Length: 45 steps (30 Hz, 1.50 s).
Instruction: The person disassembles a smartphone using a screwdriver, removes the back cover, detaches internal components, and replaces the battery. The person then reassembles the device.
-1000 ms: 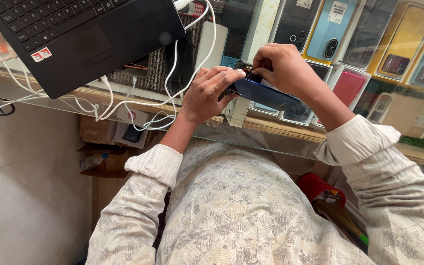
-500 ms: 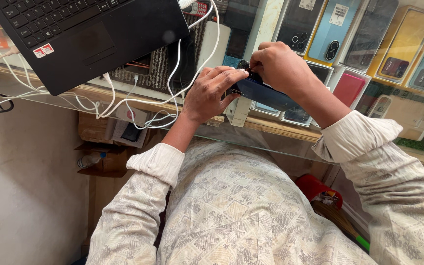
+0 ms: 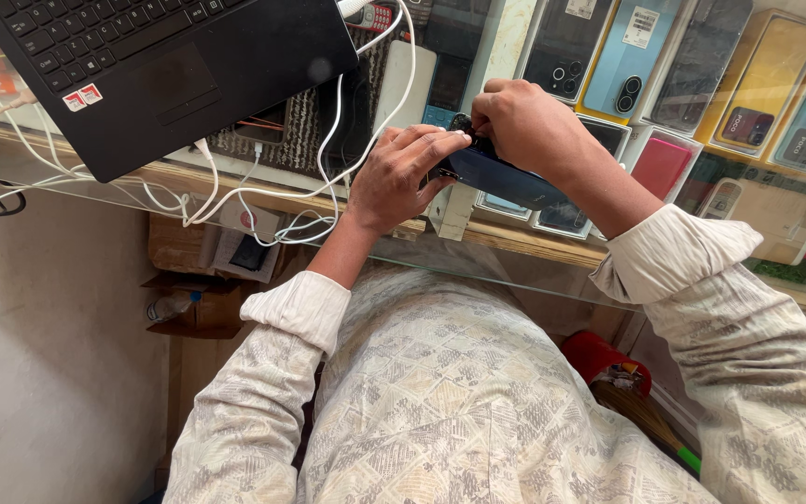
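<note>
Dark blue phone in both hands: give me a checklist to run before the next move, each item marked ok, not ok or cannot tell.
1. Left hand steadies the dark blue phone: ok, fingers lie along its near end.
2. Right hand grips the phone from above: ok.
3. What the right fingertips pinch at the phone's top edge: cannot tell, hidden.
4. Phone is held over the glass counter, not past its edge: ok.
5. White cables clear of the hands: not ok, they run right beside the left hand.
6. Black laptop apart from the hands: ok.
</note>
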Motion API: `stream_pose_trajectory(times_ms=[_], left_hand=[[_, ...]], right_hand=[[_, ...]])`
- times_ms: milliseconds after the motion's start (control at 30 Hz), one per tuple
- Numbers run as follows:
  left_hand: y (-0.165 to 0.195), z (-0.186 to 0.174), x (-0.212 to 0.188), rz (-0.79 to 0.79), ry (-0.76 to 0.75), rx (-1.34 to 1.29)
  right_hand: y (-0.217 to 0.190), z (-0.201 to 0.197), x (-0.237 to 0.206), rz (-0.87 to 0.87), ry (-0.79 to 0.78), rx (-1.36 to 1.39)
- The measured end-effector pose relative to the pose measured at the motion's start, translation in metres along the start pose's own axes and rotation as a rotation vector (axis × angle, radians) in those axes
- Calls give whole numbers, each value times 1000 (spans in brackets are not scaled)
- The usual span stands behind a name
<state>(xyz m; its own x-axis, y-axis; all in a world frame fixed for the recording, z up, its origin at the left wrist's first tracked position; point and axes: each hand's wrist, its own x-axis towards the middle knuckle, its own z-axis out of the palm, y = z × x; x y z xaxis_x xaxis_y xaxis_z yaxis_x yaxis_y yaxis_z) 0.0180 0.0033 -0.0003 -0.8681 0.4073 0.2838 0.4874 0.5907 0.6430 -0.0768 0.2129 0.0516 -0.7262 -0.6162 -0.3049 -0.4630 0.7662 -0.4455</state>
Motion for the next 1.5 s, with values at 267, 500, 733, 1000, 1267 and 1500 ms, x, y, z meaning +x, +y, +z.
stream_pose_trajectory(times_ms=[267, 500, 733, 1000, 1267, 1500], left_hand=[[3, -3, 0, 7, 4, -16], [3, -7, -1, 76, 40, -30], [1, -7, -5, 189, 113, -31], [12, -3, -9, 213, 132, -52], [53, 0, -44, -41, 348, -161], [97, 1, -64, -285, 311, -203]], right_hand=[[0, -2, -1, 19, -34, 51], [7, -8, -27, -85, 186, 380], [-5, 12, -86, -60, 339, 343], [-21, 44, -130, -128, 492, 80], [2, 42, -177, -95, 778, 138], [89, 30, -186, 169, 1060, -130]])
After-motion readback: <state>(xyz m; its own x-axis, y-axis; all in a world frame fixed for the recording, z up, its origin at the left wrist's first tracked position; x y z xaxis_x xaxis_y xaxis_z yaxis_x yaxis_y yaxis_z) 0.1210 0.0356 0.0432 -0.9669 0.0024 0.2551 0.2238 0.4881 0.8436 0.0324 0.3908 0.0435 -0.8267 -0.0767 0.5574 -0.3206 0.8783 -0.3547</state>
